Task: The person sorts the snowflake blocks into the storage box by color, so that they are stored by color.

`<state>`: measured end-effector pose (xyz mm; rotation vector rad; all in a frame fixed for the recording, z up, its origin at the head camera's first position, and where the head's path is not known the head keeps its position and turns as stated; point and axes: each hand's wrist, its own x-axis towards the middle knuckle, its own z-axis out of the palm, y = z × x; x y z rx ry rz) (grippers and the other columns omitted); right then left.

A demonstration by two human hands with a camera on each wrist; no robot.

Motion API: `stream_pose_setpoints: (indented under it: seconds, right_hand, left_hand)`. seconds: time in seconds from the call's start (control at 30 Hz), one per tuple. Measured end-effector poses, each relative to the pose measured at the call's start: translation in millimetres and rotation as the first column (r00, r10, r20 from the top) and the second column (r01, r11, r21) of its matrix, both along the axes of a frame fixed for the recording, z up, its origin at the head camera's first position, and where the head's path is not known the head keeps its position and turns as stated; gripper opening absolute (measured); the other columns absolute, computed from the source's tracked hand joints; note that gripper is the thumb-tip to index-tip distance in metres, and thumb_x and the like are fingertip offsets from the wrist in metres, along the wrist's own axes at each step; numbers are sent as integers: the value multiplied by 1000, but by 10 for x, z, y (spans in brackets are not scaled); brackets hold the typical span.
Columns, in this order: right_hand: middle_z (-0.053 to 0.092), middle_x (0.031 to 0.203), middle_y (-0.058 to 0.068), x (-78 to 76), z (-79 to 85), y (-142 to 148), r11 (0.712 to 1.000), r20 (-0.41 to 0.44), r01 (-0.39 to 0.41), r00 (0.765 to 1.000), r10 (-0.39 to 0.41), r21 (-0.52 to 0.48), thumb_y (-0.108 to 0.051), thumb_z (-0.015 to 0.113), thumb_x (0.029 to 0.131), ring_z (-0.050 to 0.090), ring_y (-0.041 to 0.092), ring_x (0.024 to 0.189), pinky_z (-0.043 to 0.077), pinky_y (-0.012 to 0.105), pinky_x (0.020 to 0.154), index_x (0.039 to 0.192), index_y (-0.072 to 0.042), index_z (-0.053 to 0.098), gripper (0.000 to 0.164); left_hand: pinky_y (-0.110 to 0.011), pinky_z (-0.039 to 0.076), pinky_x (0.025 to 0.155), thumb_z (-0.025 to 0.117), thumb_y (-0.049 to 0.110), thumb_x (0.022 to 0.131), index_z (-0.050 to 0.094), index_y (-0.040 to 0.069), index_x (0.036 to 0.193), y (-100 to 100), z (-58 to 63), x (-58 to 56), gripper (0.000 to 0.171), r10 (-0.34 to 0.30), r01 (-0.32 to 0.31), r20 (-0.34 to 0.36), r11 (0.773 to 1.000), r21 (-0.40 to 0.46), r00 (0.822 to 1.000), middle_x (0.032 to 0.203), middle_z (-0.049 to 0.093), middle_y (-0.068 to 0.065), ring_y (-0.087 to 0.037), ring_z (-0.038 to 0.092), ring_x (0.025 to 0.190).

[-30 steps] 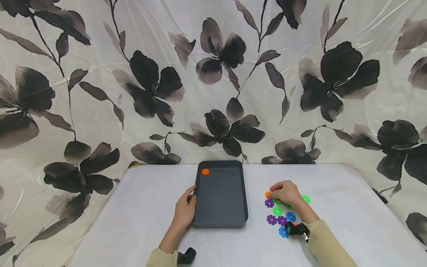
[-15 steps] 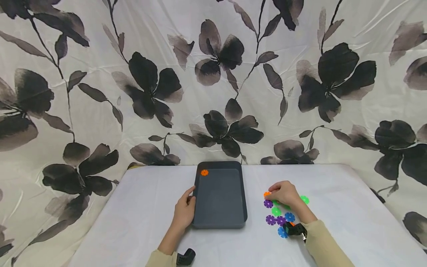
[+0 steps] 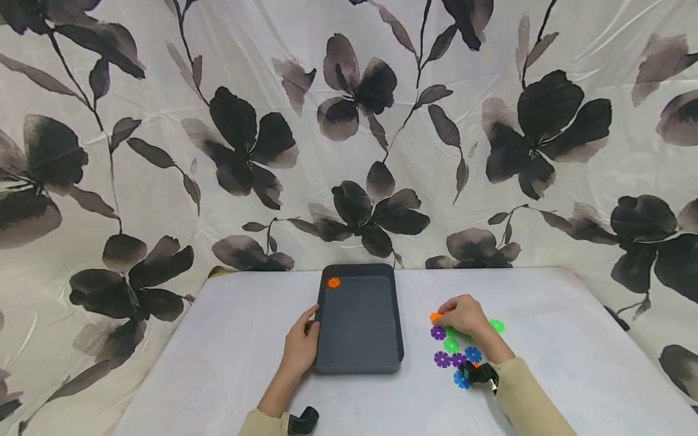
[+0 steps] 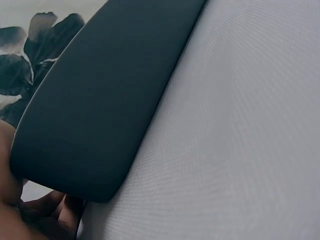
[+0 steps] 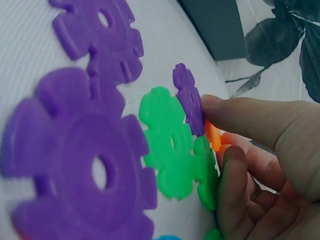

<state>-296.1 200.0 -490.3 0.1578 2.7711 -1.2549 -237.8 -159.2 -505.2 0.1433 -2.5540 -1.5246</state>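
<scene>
My left hand holds the left side of a dark grey rectangular tray; in the left wrist view its fingers curl at the tray's corner. One orange notched disc lies inside, near the tray's far left corner. To the right, my right hand pinches another orange notched disc between thumb and fingers, low over the table. Just beside that grip lie a purple disc and a green disc. More green discs are partly hidden under the hand.
Several loose discs spread on the white tablecloth, among them a blue disc, a purple disc and a green disc. A wrist camera partly covers some. Behind the table hangs a floral curtain.
The view has shifted very slightly. Both hands keep their places, the left at the tray and the right at the orange disc.
</scene>
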Motion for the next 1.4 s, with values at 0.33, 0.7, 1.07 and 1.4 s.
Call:
stream_pose_setpoints:
  seconds: [0.33, 0.7, 1.07, 1.4]
  right_hand:
    - [61, 85, 9, 7, -27, -45, 1000, 23, -3, 1000, 4, -20, -16, 85, 72, 52, 23, 72, 44, 32, 60, 92, -4, 71, 27]
    - [57, 79, 8, 1, -30, -75, 998, -8, -28, 1000, 28, -50, -10, 85, 71, 50, 21, 67, 42, 30, 57, 91, -4, 65, 28]
    - [64, 74, 9, -19, 2, -113, 980, -88, -16, 996, -1, -196, -5, 70, 88, 62, 19, 58, 51, 30, 55, 100, 2, 59, 18]
    - [68, 84, 15, -59, 149, -162, 873, -169, -6, 982, -88, -488, -4, 70, 89, 69, 24, 67, 55, 31, 61, 108, 6, 61, 24]
  left_hand:
    - [-37, 47, 72, 48, 13, 102, 51, 14, 142, -8, -9, 13, 41, -6, 6, -2, 1000, 5, 1000, 111, 63, -15, -21, 57, 86]
    - [-38, 46, 73, 48, 13, 101, 51, 14, 142, -4, -3, -5, 41, -10, 10, 1, 1000, -18, 1000, 112, 62, -15, -22, 56, 86]
    - [-37, 46, 73, 48, 11, 101, 49, 14, 143, -7, -17, -22, 42, -28, 28, 6, 999, -21, 1000, 112, 60, -16, -22, 55, 86]
    - [-39, 47, 74, 48, 11, 102, 47, 14, 144, -22, -21, -35, 43, -47, 47, 9, 998, -29, 999, 115, 60, -17, -22, 56, 87]
